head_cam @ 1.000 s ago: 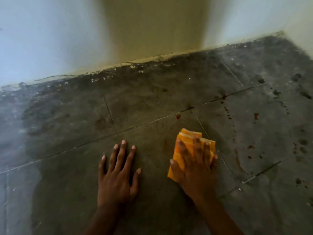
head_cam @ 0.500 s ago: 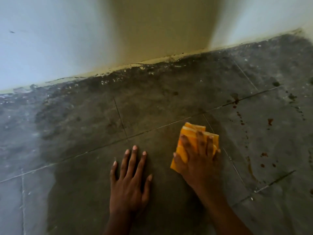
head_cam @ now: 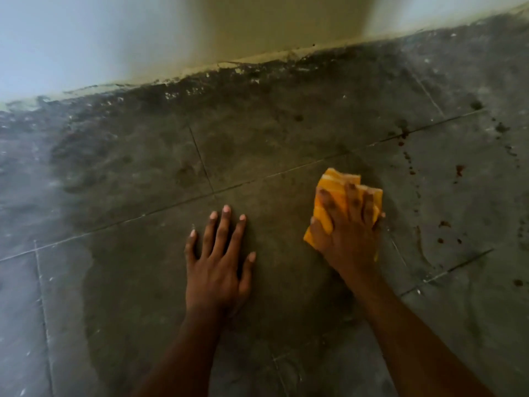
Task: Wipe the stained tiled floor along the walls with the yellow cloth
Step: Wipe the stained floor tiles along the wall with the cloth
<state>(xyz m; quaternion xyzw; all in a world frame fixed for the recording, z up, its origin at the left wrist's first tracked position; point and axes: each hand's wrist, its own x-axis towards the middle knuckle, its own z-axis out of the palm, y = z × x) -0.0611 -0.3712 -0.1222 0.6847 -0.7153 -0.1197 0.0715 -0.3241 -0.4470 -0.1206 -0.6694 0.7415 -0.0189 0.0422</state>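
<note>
Yellow cloth point(head_cam: 335, 196) lies folded into a pad on the tiled floor point(head_cam: 272, 133), right of frame centre, under the right hand point(head_cam: 347, 230). Near edge of pad hidden by palm; far corner sticks out beyond the fingertips.

Handling, judged: soft, light, limp fabric. Won't hold shape unless kept folded and pinned from above. Prob. bunches or unfolds if pushed by one edge. Best taken flat, palm over the middle, fingers spread to the far edge, which is about how it's held now. Floor looks dull, gritty, maybe damp in a darker patch round the hands, so expect drag rather than slip.

Right hand's grip: fingers spread and slightly bent over the pad, pressing it down; thumb at the left edge of the cloth. Can't tell if thumb tucks under. Reads as pressing, not a clench.

Left hand point(head_cam: 219, 259): released, flat on bare tile, fingers straight and fanned, holding nothing. Looks like a brace for body weight. Near the cloth, not touching it.

Red-brown spots point(head_cam: 458, 170) at right of frame, apart from pad. Dark grime band point(head_cam: 200, 87) along foot of the wall point(head_cam: 257, 24), upper frame, well apart from cloth.
</note>
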